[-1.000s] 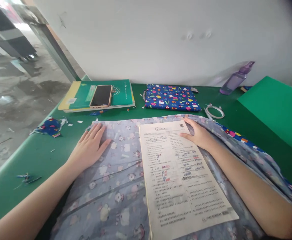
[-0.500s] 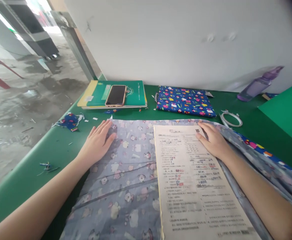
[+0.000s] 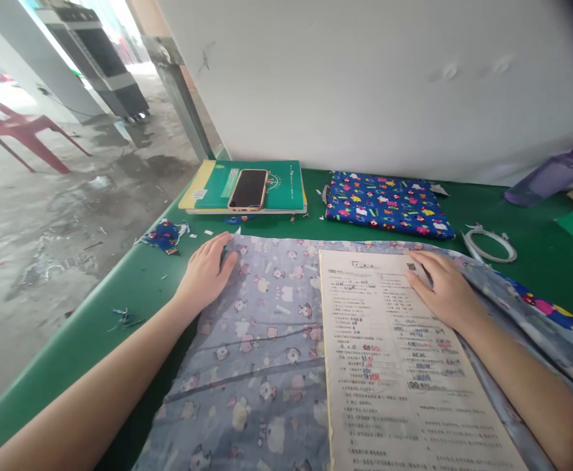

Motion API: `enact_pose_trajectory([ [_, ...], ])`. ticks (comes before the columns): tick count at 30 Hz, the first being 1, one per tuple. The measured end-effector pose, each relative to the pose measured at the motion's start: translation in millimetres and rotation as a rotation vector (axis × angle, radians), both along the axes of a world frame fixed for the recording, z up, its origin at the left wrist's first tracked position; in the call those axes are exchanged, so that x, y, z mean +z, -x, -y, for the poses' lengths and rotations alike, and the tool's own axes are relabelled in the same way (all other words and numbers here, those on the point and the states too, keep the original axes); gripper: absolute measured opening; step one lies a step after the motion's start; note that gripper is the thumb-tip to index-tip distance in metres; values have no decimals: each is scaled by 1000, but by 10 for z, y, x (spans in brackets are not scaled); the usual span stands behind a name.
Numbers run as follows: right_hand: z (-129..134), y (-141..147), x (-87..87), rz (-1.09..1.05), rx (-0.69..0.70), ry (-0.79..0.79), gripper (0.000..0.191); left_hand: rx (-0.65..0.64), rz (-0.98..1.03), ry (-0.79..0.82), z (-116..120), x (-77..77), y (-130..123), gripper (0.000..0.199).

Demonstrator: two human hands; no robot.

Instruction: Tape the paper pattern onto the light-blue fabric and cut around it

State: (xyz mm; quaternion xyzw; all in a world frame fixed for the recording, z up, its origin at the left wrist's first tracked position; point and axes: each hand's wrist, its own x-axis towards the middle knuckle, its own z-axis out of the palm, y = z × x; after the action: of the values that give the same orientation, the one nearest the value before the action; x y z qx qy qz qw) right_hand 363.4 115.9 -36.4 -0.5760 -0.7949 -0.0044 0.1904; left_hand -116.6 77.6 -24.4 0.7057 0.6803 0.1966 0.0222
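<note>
A greyish sheet of patterned fabric with faded animal figures lies spread in front of me, slightly creased. On its right half rests a printed paper with handwritten marks in black and red, a yellowish strip along its left edge. My left hand lies on the fabric's far left corner, fingers stretched out and thumb apart. Flat over the paper's far right corner is my right hand, its fingers extended past the paper onto the fabric. Past that hand, a folded-over part of the fabric shows a bright blue side.
Behind the fabric, a phone sits on green books, beside a folded blue patterned cloth. A white ring-shaped coil and a purple bottle are at right. Scraps and tangled threads lie on the green table.
My view has turned a little to the left, so everything appears farther right. Both hands stay at the same corners, and the fabric and paper look unmoved.
</note>
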Motion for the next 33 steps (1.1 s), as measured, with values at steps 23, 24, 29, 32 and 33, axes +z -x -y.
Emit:
enact_pose_trajectory([
  [23, -15, -46, -6, 16, 5, 25, 52, 344, 189, -212, -281, -12, 473, 47],
  [24, -18, -48, -10, 18, 8, 21, 52, 367, 173, -213, -273, -13, 492, 52],
  [29, -22, -52, -15, 28, 8, 7, 50, 128, 101, -210, -240, 18, 412, 36],
  [32, -24, -57, -17, 29, 6, 10, 50, 22, 61, -129, -245, 12, 341, 38],
  [33, -25, -58, -19, 29, 6, 13, 50, 24, 44, -121, -247, 3, 330, 39],
])
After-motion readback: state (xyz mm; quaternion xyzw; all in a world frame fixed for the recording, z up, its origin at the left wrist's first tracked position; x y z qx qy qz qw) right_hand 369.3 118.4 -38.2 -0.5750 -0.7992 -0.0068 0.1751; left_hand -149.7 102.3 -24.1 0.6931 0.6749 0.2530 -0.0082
